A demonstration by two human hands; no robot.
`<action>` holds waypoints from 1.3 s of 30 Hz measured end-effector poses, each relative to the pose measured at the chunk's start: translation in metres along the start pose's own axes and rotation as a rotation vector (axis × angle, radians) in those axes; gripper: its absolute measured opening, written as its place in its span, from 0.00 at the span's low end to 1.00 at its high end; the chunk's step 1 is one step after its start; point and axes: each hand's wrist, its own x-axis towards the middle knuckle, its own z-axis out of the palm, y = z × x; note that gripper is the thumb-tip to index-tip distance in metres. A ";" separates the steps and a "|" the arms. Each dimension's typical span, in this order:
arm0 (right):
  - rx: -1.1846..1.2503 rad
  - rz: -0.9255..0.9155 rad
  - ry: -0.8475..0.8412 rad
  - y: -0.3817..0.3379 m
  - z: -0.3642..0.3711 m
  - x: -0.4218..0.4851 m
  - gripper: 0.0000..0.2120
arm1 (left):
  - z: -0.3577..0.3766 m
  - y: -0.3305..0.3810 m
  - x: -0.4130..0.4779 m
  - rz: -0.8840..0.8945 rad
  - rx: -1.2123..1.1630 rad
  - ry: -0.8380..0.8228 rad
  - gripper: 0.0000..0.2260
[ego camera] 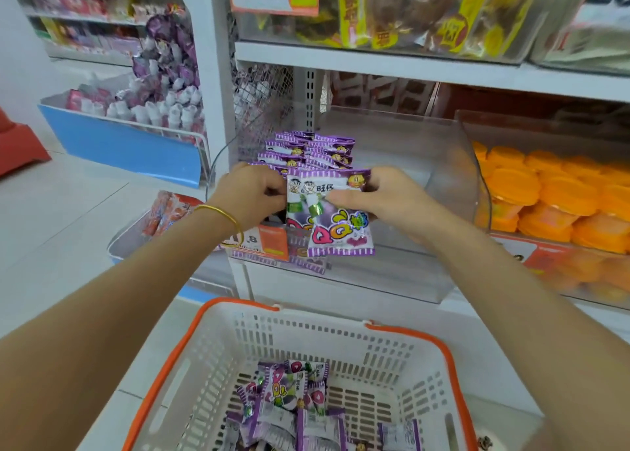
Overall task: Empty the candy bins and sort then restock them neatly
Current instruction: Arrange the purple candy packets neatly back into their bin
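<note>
We think we are at the restock step. Our left hand curls round the left edge of a purple pack, and our right hand pinches its right edge. We hold the pack at the front of the clear bin. Neat rows stand in the bin at 12 o'clock from the pack. Next we should stand this pack straight in front of them. It must go over the front wall. The bin has bare room at 2 o'clock. Loose packs lie in the basket at 6 o'clock.
</note>
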 end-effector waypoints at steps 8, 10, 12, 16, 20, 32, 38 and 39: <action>-0.056 -0.001 -0.004 0.002 -0.003 -0.001 0.08 | -0.016 0.014 -0.005 -0.067 -0.348 0.051 0.09; -0.072 0.058 -0.082 0.002 0.001 0.001 0.11 | -0.016 0.022 -0.006 0.007 -0.373 0.013 0.08; 0.012 0.089 -0.082 0.003 -0.001 -0.001 0.07 | -0.012 0.026 -0.006 0.057 -0.325 -0.048 0.05; 0.372 0.161 0.090 0.012 -0.023 -0.007 0.03 | -0.009 0.025 -0.007 0.111 -0.323 -0.133 0.09; 0.457 0.207 0.271 0.018 -0.039 -0.004 0.02 | -0.010 0.020 -0.006 0.151 -0.098 -0.176 0.06; 0.288 0.260 0.467 0.032 -0.046 0.035 0.05 | 0.001 0.031 0.005 0.362 0.079 -0.178 0.23; -0.096 0.322 0.611 0.056 -0.058 0.086 0.07 | -0.001 0.021 0.015 0.285 0.040 -0.101 0.23; -0.157 0.335 0.627 0.058 -0.060 0.094 0.06 | -0.001 0.024 0.019 0.245 -0.006 -0.096 0.24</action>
